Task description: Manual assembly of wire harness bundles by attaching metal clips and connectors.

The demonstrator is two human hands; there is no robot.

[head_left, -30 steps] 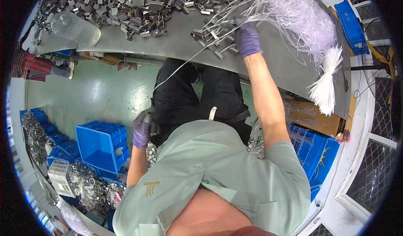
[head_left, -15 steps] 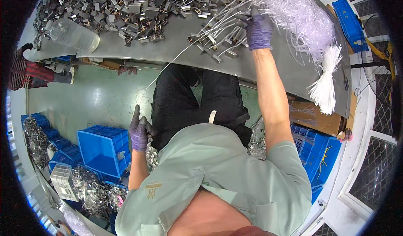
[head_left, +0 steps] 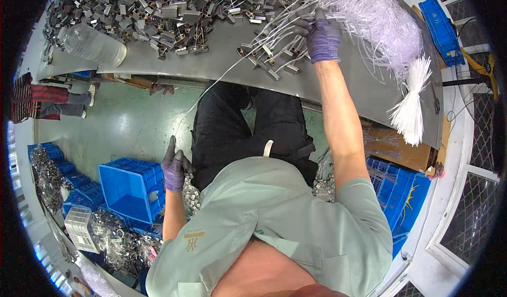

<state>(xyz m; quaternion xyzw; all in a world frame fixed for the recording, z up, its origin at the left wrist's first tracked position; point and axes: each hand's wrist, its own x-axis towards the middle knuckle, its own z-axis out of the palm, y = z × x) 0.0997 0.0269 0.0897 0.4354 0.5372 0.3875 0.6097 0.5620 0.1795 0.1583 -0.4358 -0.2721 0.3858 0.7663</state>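
Observation:
My left hand (head_left: 173,166), in a purple and grey glove, is low beside my left thigh, its fingers closed at the end of a thin white wire (head_left: 211,85). That wire curves up past the table edge to the strands by my right hand. My right hand (head_left: 323,39), gloved alike, is closed over a bunch of pale wires (head_left: 285,25) on the table; its fingertips are partly hidden among them. Small dark blocks with metal parts (head_left: 273,74) lie at the wires' ends, left of that hand.
A heap of dark blocks (head_left: 169,13) covers the table's far left, near a clear plastic bottle (head_left: 94,44). Clear strands (head_left: 385,27) and a white wire bundle (head_left: 411,104) lie right. Blue crates (head_left: 124,191) stand on the floor. Another person's legs (head_left: 63,99) are at far left.
The wire between my hands sags more, and my left hand has dropped slightly. My right hand is almost still. The other person's legs show further into view at the left.

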